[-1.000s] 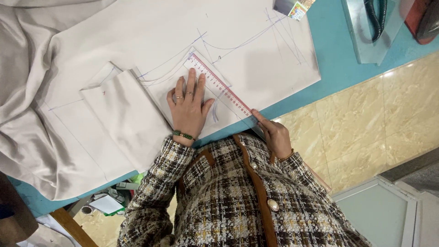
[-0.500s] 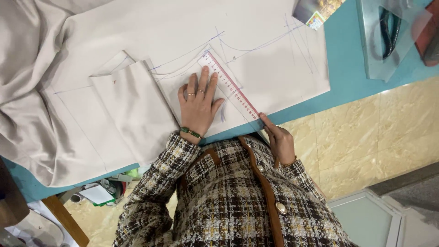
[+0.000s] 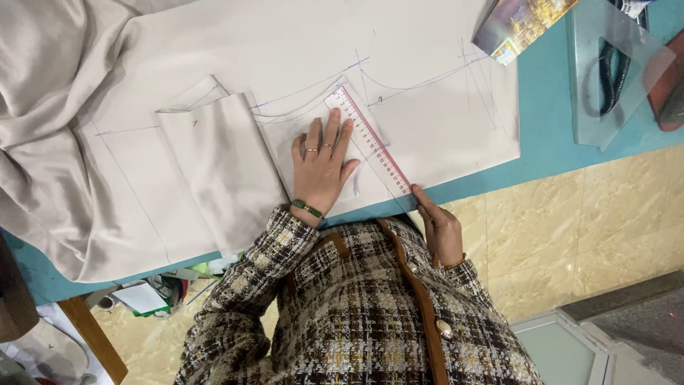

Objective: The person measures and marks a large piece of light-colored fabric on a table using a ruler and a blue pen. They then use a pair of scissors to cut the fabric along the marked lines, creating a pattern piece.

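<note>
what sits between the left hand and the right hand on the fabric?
In the head view, the clear ruler with red markings runs diagonally between the left hand, flat on the pale fabric, and the right hand at its lower end.

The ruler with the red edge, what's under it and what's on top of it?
The ruler lies on pale fabric marked with blue lines. The left hand presses flat on its inner part. The right hand touches its near end. Lines beneath the hand are hidden.

smooth matt cloth (image 3: 214, 164), clear plastic ruler (image 3: 370, 139), glossy teal tabletop (image 3: 556, 142).
</note>
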